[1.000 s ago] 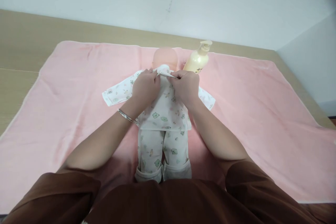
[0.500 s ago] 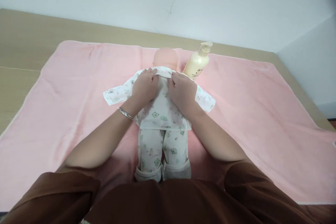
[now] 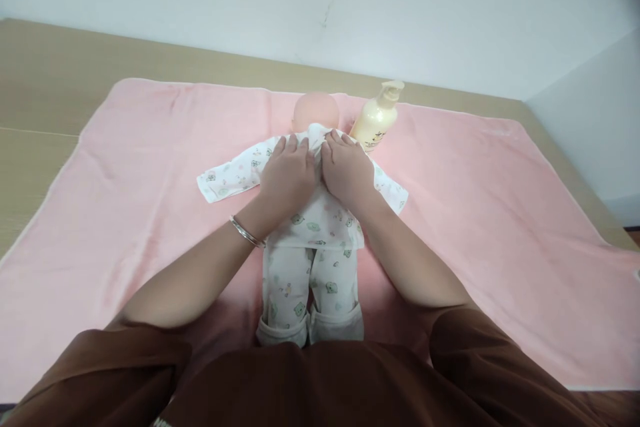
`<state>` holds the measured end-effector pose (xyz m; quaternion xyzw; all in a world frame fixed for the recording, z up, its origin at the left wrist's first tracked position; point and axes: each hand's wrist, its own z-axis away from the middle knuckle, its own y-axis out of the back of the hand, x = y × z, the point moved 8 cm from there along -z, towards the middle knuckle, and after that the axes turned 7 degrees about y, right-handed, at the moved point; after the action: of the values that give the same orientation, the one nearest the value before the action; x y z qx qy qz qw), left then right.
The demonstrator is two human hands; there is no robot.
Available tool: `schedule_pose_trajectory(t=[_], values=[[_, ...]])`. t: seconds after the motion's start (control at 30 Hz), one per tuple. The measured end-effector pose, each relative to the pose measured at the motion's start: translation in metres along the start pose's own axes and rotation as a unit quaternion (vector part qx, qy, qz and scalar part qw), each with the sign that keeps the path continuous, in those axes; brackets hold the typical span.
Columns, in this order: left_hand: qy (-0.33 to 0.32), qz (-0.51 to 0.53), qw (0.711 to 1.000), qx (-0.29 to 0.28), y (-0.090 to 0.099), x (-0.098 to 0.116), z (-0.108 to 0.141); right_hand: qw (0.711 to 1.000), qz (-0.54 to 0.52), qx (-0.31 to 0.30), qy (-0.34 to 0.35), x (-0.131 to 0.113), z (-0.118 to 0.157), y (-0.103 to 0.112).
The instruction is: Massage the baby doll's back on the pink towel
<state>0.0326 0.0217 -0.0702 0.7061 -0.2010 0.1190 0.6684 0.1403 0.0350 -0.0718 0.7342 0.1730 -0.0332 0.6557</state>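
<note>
Left hand [image 3: 289,177] and right hand [image 3: 349,170] cover the doll's [image 3: 316,111] shirt [image 3: 320,233] front; whether either grip pinches cloth (undersides hidden) is unclear.

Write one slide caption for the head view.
Two hands on the printed shirt of a doll on pink cloth.

Lt-brown tbl [image 3: 45,80] w/ pink blanket [image 3: 480,213], slightly wrinkled, spread on top.

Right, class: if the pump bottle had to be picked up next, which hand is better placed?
The right, I'd judge. The right hand is close beside the pump bottle; the left hand is farther off, beyond the right. Both have fingers on the printed shirt.
</note>
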Motion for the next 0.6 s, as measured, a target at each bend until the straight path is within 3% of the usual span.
schedule_pose_trajectory(t=[0.1,0.27,0.43,0.6], values=[[-0.001,0.017,1.0,0.009,0.001,-0.019,-0.021,1.0,0.018,0.017,0.001,-0.012,0.012,0.006],[0.079,0.04,0.996,0.012,0.001,-0.052,-0.045,0.999,0.011,0.05,0.011,-0.021,0.018,0.014],[0.063,0.065,0.995,0.051,0.006,-0.046,-0.037,0.997,-0.013,0.064,-0.051,0.008,0.003,0.01],[-0.005,0.063,0.995,0.074,0.015,-0.028,-0.025,0.997,-0.021,0.054,-0.043,0.013,-0.003,0.009]])
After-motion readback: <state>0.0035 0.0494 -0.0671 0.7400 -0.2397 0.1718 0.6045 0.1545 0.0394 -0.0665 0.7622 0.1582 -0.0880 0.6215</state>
